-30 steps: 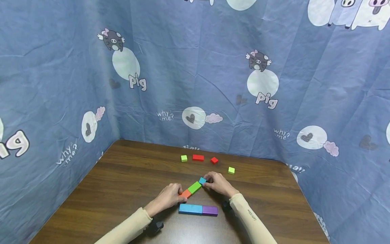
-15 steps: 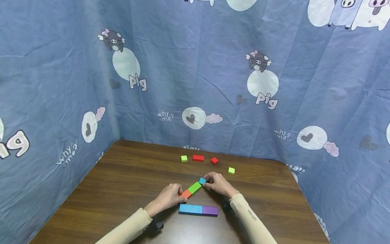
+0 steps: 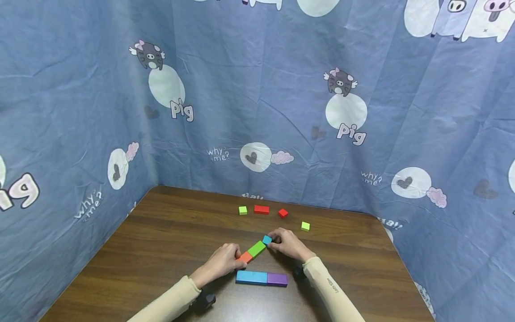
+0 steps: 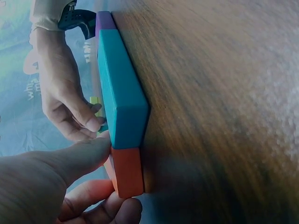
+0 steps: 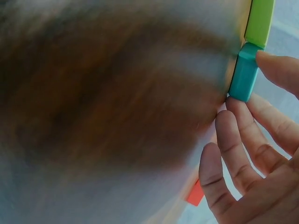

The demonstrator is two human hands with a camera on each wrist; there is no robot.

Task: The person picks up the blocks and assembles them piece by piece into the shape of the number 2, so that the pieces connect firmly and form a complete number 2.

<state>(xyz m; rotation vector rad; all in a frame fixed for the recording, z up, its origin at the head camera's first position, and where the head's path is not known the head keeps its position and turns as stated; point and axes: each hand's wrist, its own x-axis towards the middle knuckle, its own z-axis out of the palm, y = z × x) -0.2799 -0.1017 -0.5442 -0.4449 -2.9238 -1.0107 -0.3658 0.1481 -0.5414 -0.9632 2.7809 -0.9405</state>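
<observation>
A diagonal row of an orange block [image 3: 246,256], a green block [image 3: 256,249] and a small blue cube [image 3: 267,240] lies mid-table in the head view. My left hand [image 3: 220,264] pinches the orange block at the row's near end; in the left wrist view thumb and fingers sit on either side of this orange block [image 4: 128,172]. At the far end my right hand [image 3: 290,244] holds the blue cube between thumb and fingertips. The right wrist view has that blue cube [image 5: 244,74] against the end of the green block [image 5: 259,23].
Nearer the body, a long blue block [image 3: 251,277] and a purple block [image 3: 277,280] lie end to end. Toward the back edge are a red block [image 3: 261,209], a red cube [image 3: 283,213], a lime cube [image 3: 242,210] and another lime cube [image 3: 305,226]. A patterned blue curtain [image 3: 225,112] hangs behind the table.
</observation>
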